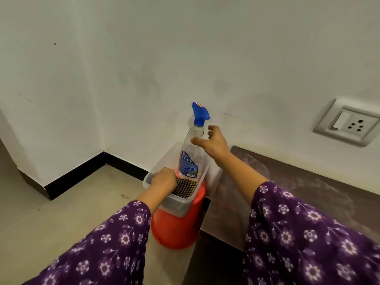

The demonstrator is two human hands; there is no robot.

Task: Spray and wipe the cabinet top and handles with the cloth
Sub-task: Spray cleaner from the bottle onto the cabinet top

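Note:
A clear spray bottle [192, 145] with a blue trigger head stands upright in a translucent plastic bin [162, 167]. A dark checked cloth [186, 188] lies in the bin beside the bottle. My left hand [164, 179] is down in the bin, fingers closed on the cloth's left edge. My right hand [212, 144] hovers at the bottle's neck, fingers spread, just short of gripping it. The brown cabinet top [298, 192] lies to the right, dusty and streaked.
The bin rests on an upturned orange bucket [176, 229] set against the cabinet's left side. A white wall is close behind, with a switch and socket plate [347, 122] above the cabinet. Beige floor [72, 202] with a black skirting lies left.

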